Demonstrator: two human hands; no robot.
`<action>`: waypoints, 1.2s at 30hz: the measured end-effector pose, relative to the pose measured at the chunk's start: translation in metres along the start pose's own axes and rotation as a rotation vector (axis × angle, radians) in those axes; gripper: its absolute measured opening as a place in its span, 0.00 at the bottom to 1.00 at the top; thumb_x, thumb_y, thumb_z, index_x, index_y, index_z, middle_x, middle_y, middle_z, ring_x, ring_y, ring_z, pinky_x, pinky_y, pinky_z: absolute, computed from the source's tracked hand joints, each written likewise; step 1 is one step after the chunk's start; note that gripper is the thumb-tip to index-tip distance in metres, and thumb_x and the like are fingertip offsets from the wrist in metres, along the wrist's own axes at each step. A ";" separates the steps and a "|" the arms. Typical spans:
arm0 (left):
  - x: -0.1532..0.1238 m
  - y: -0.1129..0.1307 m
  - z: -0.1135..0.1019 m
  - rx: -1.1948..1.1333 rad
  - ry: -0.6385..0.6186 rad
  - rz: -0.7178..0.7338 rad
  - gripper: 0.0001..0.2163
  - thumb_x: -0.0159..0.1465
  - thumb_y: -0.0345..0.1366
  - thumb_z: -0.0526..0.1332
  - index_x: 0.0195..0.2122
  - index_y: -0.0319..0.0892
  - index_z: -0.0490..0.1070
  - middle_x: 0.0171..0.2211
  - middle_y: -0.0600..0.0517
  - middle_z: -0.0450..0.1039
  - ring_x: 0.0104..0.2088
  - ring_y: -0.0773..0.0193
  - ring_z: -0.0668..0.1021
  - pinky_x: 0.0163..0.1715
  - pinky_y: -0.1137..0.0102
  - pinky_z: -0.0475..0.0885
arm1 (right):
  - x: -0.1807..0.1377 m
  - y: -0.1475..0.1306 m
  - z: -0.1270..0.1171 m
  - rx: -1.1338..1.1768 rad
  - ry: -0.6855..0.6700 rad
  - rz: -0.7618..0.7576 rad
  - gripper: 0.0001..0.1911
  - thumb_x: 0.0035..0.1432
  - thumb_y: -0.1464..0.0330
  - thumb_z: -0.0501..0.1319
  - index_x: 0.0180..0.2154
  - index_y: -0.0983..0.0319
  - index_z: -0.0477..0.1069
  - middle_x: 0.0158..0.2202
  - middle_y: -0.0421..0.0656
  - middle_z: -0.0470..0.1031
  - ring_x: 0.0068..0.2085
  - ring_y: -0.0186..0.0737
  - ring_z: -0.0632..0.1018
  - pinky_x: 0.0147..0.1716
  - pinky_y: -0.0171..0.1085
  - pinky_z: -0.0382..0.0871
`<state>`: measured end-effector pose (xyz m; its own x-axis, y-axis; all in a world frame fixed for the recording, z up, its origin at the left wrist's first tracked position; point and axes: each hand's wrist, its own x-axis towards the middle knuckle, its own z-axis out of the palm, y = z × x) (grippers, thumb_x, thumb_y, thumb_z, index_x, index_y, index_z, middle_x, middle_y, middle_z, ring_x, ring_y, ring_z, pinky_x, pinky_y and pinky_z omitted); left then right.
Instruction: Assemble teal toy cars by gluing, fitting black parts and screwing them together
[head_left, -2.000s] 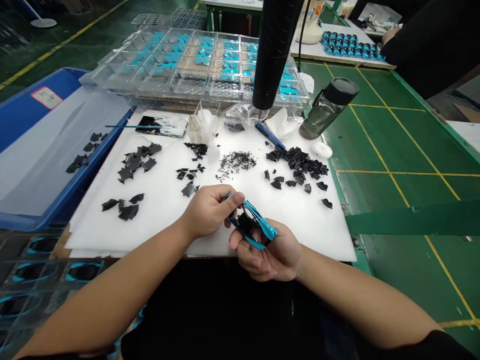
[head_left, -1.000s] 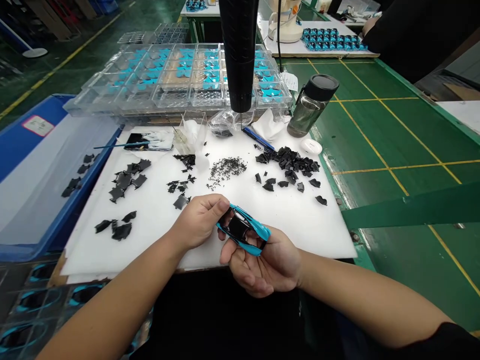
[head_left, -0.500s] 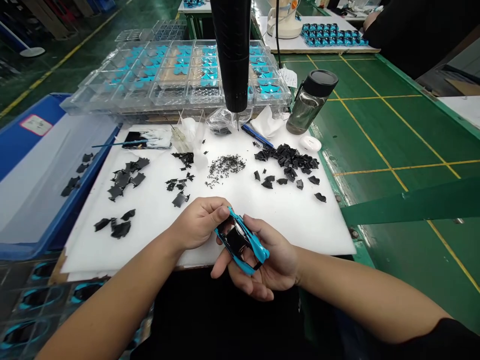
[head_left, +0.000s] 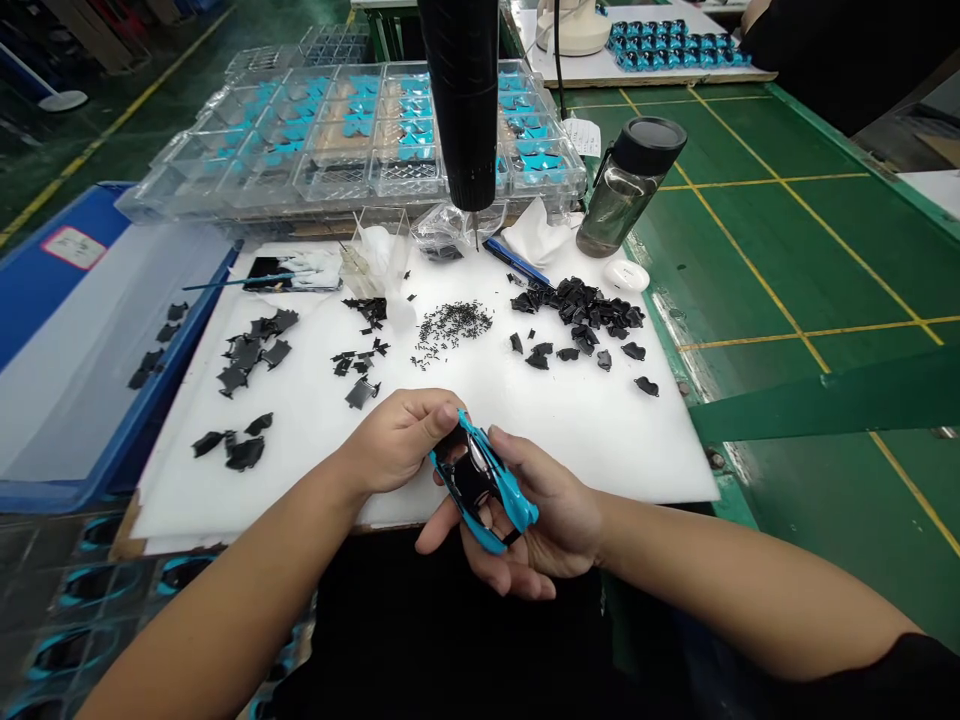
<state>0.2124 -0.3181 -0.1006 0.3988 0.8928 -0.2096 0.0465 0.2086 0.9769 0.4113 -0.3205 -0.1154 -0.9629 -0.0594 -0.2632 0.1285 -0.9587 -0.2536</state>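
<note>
A blue and black toy car body shell (head_left: 510, 497) is held between both hands over the front edge of the white foam sheet (head_left: 600, 440). My left hand (head_left: 405, 440) pinches its far end between thumb and fingers. Around the near end curls my right hand (head_left: 540, 515), thumb on the side and fingers beneath. Beyond the hands lies a heap of tiny black screws (head_left: 456, 322). Above it hangs a black electric screwdriver (head_left: 469, 120), its bit pointing down. Small black plastic parts (head_left: 585, 308) are piled to the right, with flat black pieces (head_left: 259, 345) to the left.
Clear divided trays (head_left: 352, 130) with blue shells stand behind the foam. A tilted bottle (head_left: 632, 185), a white case (head_left: 627, 275) and a blue pen (head_left: 519, 262) lie at the right back. On the left is a blue bin (head_left: 97, 470). Another person's dark sleeve (head_left: 817, 60) shows far right.
The camera view has shifted slightly. Both hands keep nearly the same hold on the toy car body shell, which has barely moved.
</note>
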 end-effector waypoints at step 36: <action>0.000 0.004 0.001 -0.030 -0.005 -0.001 0.27 0.63 0.60 0.57 0.28 0.37 0.72 0.22 0.49 0.73 0.20 0.67 0.74 0.20 0.73 0.69 | -0.002 -0.001 0.001 0.099 -0.114 -0.073 0.57 0.60 0.38 0.23 0.49 0.78 0.69 0.17 0.43 0.69 0.10 0.30 0.61 0.06 0.28 0.53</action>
<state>0.2137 -0.3180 -0.0967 0.4034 0.8905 -0.2107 0.0199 0.2217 0.9749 0.4129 -0.3193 -0.1138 -0.9903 -0.0141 -0.1382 0.0383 -0.9840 -0.1740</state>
